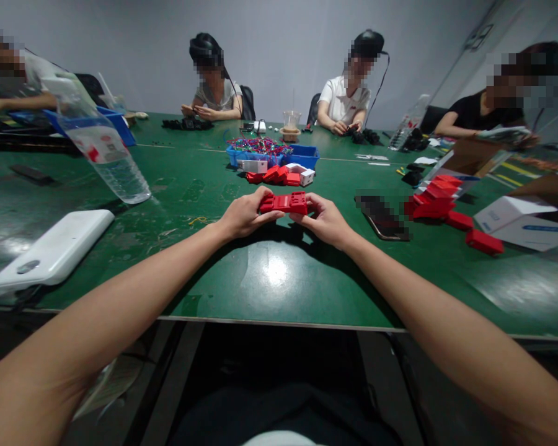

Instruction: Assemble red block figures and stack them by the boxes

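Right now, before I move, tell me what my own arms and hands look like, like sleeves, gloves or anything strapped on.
Your left hand and right hand are ungloved. The left arm and right arm are bare to the picture's edge, with no sleeve, watch, band or cable visible. Some fingers are partly hidden, so I can't rule out rings.

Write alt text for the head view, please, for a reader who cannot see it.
A person's left hand and right hand hold a red part over a green table. Beyond lie red pieces and a blue bin of tangled wires; a phone lies to the right, and four people sit farther off.
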A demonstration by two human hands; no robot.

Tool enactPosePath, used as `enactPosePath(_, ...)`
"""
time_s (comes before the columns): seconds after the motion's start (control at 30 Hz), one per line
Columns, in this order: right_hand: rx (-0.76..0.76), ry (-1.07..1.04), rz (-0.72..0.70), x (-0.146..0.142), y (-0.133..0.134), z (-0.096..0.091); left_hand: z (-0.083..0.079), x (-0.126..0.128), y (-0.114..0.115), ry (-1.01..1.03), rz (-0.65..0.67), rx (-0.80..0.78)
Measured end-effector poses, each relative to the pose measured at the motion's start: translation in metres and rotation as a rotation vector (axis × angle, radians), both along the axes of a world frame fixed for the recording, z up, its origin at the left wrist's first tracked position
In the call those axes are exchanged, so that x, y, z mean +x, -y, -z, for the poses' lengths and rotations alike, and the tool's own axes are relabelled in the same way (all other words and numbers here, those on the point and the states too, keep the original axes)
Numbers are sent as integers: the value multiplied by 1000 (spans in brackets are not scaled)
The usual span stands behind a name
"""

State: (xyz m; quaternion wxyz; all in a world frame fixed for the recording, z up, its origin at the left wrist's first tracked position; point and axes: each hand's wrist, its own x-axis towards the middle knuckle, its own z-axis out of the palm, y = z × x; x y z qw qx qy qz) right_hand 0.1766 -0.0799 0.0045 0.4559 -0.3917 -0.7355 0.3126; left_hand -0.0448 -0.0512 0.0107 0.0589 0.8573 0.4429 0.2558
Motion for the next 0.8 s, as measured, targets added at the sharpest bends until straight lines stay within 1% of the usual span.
enactPosePath(0.13, -9, -16, -5, 0, 1, -1, 2, 1, 0, -73, -6, 17)
enactPosePath(0.23, -13, -34, 0, 0, 1, -2, 2, 1, 1, -72, 10, 28)
enactPosePath(0.4, -5, -14, 44, -3, 6, -6, -2, 1, 3, -86, 104, -8)
enactPosePath(0.53, 3, 24, -16, -6, 11, -9, 0, 0, 2, -94, 187, -11)
enactPosePath(0.63, 8, 45, -44, -7, 14, -9, 2, 0, 0, -95, 194, -4)
enactPosePath(0.8, -33, 18, -70, -8, 16, -10, 3, 0, 0, -82, 190, -13)
